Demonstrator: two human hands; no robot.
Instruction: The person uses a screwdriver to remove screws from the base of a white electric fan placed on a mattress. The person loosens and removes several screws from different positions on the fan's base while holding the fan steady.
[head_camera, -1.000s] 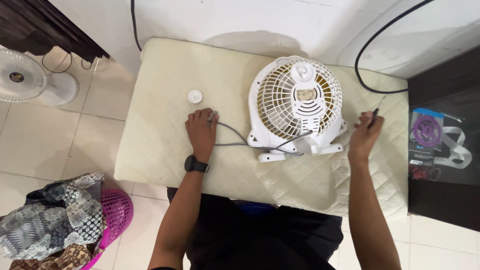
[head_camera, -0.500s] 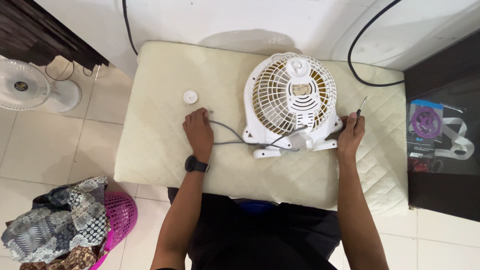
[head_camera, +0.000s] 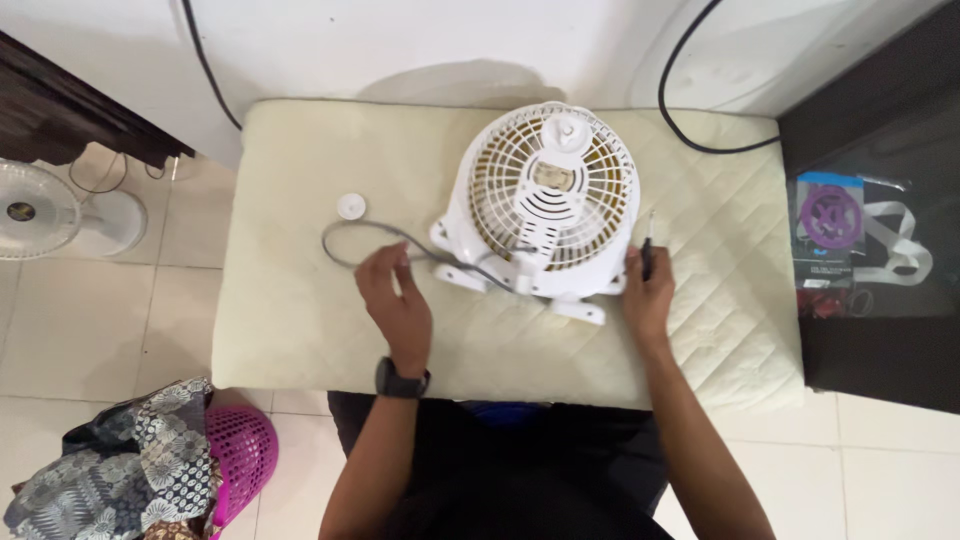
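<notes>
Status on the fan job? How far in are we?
Early. Done: a small white round cap lies loose on the cream pad, apart from the fan. In hand: left hand is at the grey cord; right hand holds a screwdriver and touches the white fan, which lies grille-up. Left: the grille looks fully on, and the screwdriver tip isn't on any screw.
</notes>
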